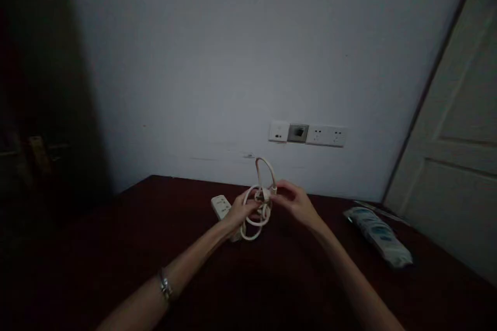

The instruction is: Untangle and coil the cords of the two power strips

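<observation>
- The white cord (265,213) is in loops between my two hands, up over the table (186,212), and one bend pokes up high.
- The white plug (265,195) is at the loops, in front of my right hand.
- My left hand (241,212) is closed on the loops, with its thumb on top; some of its fingers are hidden.
- My right hand (295,201) pinches the plug's cord end with thumb and pointer finger. Its other fingers are hard to see.
- Both my arms reach forward and in, and the picture's bottom edge cuts them off.
- A shiny bracelet (165,285) is on my left wrist.
- The power strip (220,206) lies on the table, partly hidden by my left hand.
- On the right, a packet (382,238) has blue marks too blurry to read.
- The far left is too dark to make out.
</observation>
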`<action>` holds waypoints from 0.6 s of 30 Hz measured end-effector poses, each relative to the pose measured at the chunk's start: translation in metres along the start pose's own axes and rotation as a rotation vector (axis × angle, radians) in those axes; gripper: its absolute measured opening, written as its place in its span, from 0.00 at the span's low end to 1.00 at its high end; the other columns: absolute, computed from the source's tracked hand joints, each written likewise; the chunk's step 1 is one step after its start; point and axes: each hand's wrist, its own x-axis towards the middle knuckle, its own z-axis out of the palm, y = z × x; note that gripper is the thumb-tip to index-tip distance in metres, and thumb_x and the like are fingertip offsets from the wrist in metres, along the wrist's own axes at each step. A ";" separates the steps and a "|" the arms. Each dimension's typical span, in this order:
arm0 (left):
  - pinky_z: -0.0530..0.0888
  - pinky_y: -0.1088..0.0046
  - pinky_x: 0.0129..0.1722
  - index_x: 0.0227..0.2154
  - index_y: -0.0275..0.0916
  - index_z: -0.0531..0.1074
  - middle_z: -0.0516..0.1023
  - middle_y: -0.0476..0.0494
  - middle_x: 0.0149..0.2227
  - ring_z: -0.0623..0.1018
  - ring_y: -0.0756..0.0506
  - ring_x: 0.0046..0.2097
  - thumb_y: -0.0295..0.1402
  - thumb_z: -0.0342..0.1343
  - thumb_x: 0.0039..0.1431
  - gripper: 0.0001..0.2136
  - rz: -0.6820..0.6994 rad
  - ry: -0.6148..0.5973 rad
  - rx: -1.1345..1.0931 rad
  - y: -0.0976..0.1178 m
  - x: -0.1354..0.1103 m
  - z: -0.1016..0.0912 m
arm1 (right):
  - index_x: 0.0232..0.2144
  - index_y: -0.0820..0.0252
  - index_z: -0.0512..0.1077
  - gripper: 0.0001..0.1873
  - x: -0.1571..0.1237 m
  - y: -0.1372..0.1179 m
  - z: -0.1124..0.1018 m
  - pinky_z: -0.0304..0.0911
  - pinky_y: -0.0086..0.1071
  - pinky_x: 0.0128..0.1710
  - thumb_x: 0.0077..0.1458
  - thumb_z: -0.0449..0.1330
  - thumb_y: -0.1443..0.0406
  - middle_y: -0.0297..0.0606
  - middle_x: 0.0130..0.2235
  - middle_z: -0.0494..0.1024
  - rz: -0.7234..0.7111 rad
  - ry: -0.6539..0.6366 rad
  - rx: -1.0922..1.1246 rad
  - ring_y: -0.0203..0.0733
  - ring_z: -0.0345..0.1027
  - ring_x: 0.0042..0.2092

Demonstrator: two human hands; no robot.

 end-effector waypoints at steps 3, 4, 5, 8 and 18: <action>0.75 0.71 0.27 0.41 0.36 0.69 0.76 0.44 0.31 0.77 0.47 0.28 0.26 0.59 0.43 0.18 -0.044 0.050 -0.052 -0.001 0.002 -0.002 | 0.30 0.58 0.71 0.12 0.003 0.006 -0.004 0.64 0.32 0.38 0.42 0.66 0.60 0.34 0.31 0.75 -0.029 0.058 0.046 0.38 0.69 0.35; 0.75 0.71 0.27 0.41 0.36 0.69 0.76 0.44 0.31 0.77 0.47 0.28 0.25 0.59 0.42 0.19 -0.057 0.059 -0.063 0.000 0.002 -0.003 | 0.30 0.58 0.71 0.12 0.004 0.008 -0.005 0.64 0.32 0.39 0.41 0.66 0.60 0.34 0.31 0.75 -0.030 0.077 0.061 0.39 0.69 0.36; 0.75 0.71 0.26 0.40 0.35 0.69 0.76 0.44 0.30 0.76 0.47 0.27 0.25 0.59 0.41 0.19 -0.073 0.070 -0.073 0.000 0.003 -0.003 | 0.29 0.58 0.71 0.13 0.004 0.010 -0.005 0.64 0.33 0.40 0.40 0.67 0.59 0.34 0.32 0.75 -0.026 0.100 0.078 0.39 0.69 0.36; 0.74 0.71 0.25 0.39 0.34 0.69 0.76 0.42 0.31 0.77 0.46 0.27 0.25 0.60 0.40 0.18 -0.093 0.061 -0.082 0.003 0.002 -0.004 | 0.30 0.57 0.72 0.14 0.004 0.013 -0.006 0.63 0.34 0.42 0.40 0.67 0.59 0.34 0.33 0.75 0.014 0.141 0.125 0.40 0.69 0.37; 0.74 0.69 0.28 0.37 0.35 0.68 0.75 0.43 0.33 0.76 0.46 0.30 0.26 0.63 0.38 0.19 -0.038 0.049 -0.002 0.002 0.003 -0.009 | 0.30 0.58 0.73 0.14 0.002 -0.004 -0.004 0.61 0.32 0.38 0.39 0.67 0.59 0.34 0.31 0.75 0.070 0.103 0.194 0.39 0.68 0.35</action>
